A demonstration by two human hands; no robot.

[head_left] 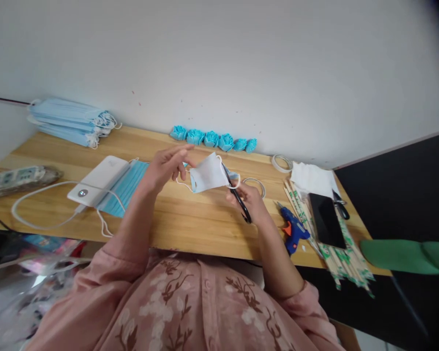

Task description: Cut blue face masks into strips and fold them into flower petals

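Stretching before you, the wooden tabletop (193, 222) bears a stack of masks (69, 119) at far left. Your left hand (166, 168) parts its fingers loosely, seemingly empty; your right hand (251, 201) curls its fingers around a grip. Between them is a pale mask (207, 175), its right edge at the black scissors (239, 200) you grip.

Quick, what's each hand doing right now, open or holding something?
Left hand: open, fingers loosely bent beside the face mask; contact can't be told.
Right hand: closed, holding what look like black scissors.
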